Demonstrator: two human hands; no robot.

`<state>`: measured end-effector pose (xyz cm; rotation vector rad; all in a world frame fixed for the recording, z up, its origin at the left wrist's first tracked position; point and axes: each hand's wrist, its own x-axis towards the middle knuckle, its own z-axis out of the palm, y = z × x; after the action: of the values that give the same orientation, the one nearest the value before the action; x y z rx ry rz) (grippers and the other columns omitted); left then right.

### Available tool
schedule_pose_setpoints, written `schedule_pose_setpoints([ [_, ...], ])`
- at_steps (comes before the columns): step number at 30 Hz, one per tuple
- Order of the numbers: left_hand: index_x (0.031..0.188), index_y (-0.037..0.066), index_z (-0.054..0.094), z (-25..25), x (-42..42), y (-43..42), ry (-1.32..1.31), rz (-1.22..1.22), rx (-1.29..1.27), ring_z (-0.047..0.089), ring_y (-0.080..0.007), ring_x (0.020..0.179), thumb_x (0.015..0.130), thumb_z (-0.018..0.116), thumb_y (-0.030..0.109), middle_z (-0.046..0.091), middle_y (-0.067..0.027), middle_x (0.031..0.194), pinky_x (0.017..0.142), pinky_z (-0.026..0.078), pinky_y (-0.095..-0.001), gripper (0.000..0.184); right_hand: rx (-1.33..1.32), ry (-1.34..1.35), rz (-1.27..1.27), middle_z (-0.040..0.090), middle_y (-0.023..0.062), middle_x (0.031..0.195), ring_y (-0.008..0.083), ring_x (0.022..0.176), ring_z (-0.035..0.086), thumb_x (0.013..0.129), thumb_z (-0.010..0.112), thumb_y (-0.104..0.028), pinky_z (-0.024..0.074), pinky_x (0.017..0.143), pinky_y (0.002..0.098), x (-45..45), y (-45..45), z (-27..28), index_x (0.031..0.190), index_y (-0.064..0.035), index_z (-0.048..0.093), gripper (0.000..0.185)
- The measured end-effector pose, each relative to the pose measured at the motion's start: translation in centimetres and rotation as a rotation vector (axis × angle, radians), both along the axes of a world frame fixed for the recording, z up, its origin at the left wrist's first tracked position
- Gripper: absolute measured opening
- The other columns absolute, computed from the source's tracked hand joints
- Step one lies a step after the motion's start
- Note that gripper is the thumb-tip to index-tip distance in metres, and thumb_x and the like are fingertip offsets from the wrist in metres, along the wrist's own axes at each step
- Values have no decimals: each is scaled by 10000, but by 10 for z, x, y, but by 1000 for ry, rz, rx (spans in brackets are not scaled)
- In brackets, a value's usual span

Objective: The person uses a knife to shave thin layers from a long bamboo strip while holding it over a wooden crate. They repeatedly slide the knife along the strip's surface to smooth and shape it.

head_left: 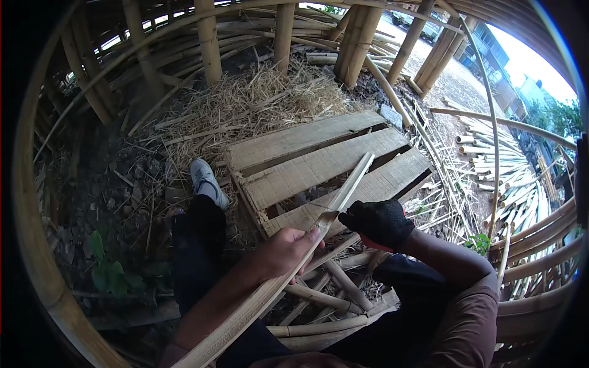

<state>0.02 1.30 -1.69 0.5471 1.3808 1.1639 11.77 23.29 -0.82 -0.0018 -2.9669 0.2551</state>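
My left hand (293, 250), bare, is wrapped round a long split bamboo strip (351, 183) that runs slantwise from the bottom of the view up over a slatted wooden platform (319, 162). Just right of the strip, my right hand (377, 224) wears a black glove with red at its edge. Its fingers are closed near the strip, and a thin dark line, like a blade or wire, reaches from them towards it. What the gloved fingers grip is too dark to make out.
Bamboo posts (208, 46) stand behind a heap of shavings (264, 98). Cut bamboo poles (509, 178) lie at the right, and crossed bamboo pieces (346, 285) lie below the platform. A shoe (205, 178) rests left of it. Curved bamboo (43, 270) frames the left.
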Motion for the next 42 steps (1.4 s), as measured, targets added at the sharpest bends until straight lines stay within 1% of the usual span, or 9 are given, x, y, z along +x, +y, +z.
schedule_pose_setpoints([
  [3, 986, 34, 528, -4, 0, 0, -45, -4, -8, 428, -64, 443, 1024, 378, 465, 449, 19, 579, 399, 395, -224, 458, 57, -95, -3, 653, 99, 717, 298, 640, 662, 932, 558, -380, 515, 535, 420, 0, 3, 2, 916, -132, 645, 263],
  [9, 999, 54, 519, -7, 2, 1, -166, 27, 25, 420, -60, 461, 1024, 382, 458, 421, 29, 581, 411, 391, -220, 427, 191, -44, 46, 639, 68, 669, 272, 587, 652, 918, 575, -391, 493, 477, 410, -8, 24, -7, 879, -135, 631, 265],
  [13, 1001, 60, 517, -9, -2, 2, -191, 24, 70, 421, -60, 461, 1020, 390, 463, 421, 32, 586, 412, 392, -221, 423, 457, -102, -119, 683, 16, 866, 228, 678, 677, 974, 472, -318, 510, 502, 384, -15, 77, -13, 990, -221, 664, 215],
  [18, 981, 54, 507, -3, -1, 0, -146, 26, 55, 418, -66, 453, 1029, 376, 444, 421, 28, 577, 407, 391, -226, 414, 393, -213, -237, 674, 57, 756, 261, 637, 668, 976, 465, -348, 517, 525, 406, -16, 66, -5, 976, -189, 665, 256],
  [21, 972, 40, 504, -6, -1, 0, -122, -4, 88, 416, -71, 441, 1036, 363, 430, 422, 21, 558, 399, 390, -231, 419, 91, -116, -32, 657, 87, 701, 286, 602, 656, 945, 543, -345, 513, 517, 414, -6, 20, 7, 910, -142, 666, 240],
  [32, 984, 36, 507, -16, 1, 0, -92, 0, 66, 426, -78, 430, 1035, 358, 438, 439, 10, 558, 397, 399, -237, 431, 231, -22, 145, 622, 75, 646, 270, 552, 635, 916, 590, -378, 493, 472, 387, -12, 29, -7, 863, -137, 652, 255],
  [39, 1000, 51, 515, -14, 0, 1, -158, 13, 50, 423, -80, 442, 1031, 363, 450, 431, 16, 562, 419, 409, -237, 428, 320, -90, -39, 648, 49, 673, 259, 599, 653, 925, 552, -405, 502, 515, 395, -22, 69, -13, 927, -163, 664, 266],
  [41, 1002, 50, 516, -12, 1, 0, -142, 17, 43, 419, -79, 441, 1031, 364, 448, 431, 18, 564, 422, 409, -237, 427, 420, -365, -318, 669, 22, 864, 260, 682, 673, 959, 481, -290, 510, 516, 390, -31, 107, -11, 990, -208, 668, 207],
  [42, 1004, 50, 516, -11, 0, 1, -124, 25, 36, 414, -79, 440, 1031, 365, 447, 430, 19, 565, 425, 408, -237, 426, 515, -281, -223, 667, 28, 892, 259, 702, 676, 964, 469, -277, 513, 518, 392, -21, 143, -25, 995, -211, 662, 207],
])
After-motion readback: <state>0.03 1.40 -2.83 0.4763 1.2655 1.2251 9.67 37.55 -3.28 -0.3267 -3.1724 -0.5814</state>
